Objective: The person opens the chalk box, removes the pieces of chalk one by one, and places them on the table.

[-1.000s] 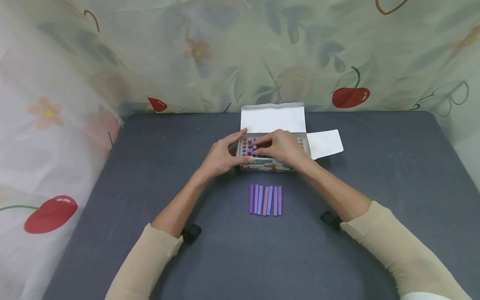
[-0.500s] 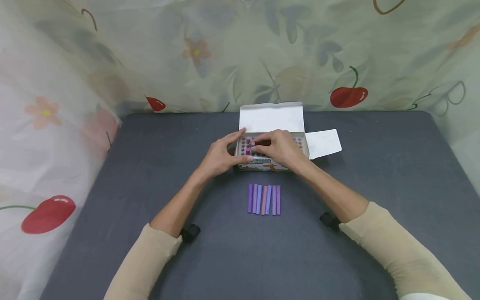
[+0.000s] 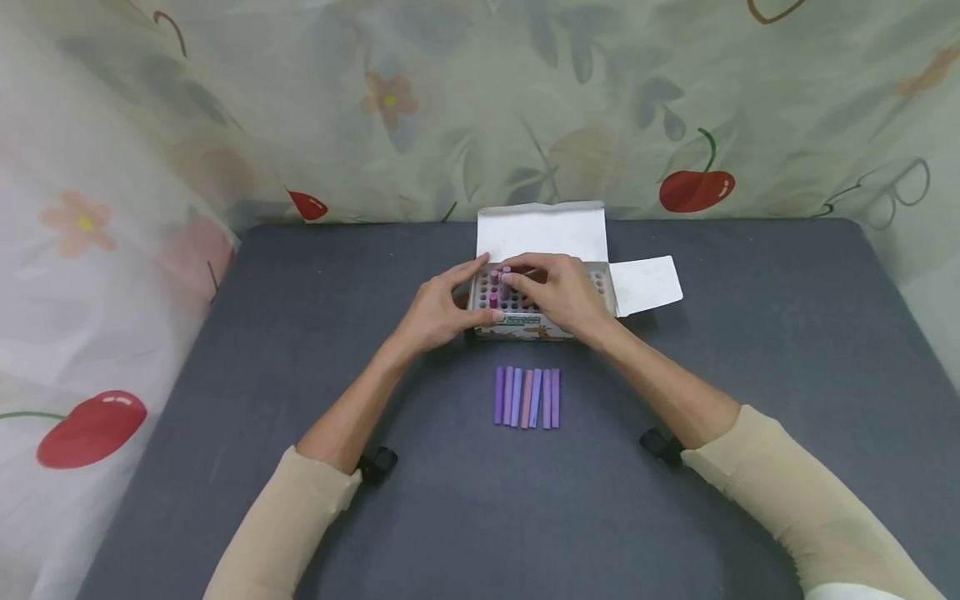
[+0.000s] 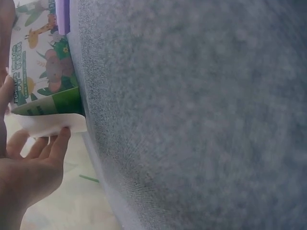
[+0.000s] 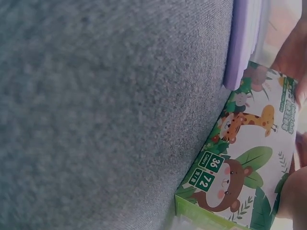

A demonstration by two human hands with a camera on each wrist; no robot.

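Pink stick (image 3: pixel 507 272) pinched by right hand (image 3: pixel 558 293) fingers; left hand (image 3: pixel 438 310) fingers grip box (image 3: pixel 525 325).

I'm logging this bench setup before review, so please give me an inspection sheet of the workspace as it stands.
Surface: dark grey table, cloth-like weave in the wrist views.
Job's things: open crayon box with animal print, lid flap up; a pink crayon stands proud of its slot; row of seven crayons, purple and pink, lies flat in front of the box.
Clutter: nothing seen.
Hands: left hand holds the box's left end; right hand pinches the pink crayon over the box.
Cables: nothing seen; a black wrist camera mount sits at each cuff.
Surroundings: floral and cherry print curtain behind and to the left.
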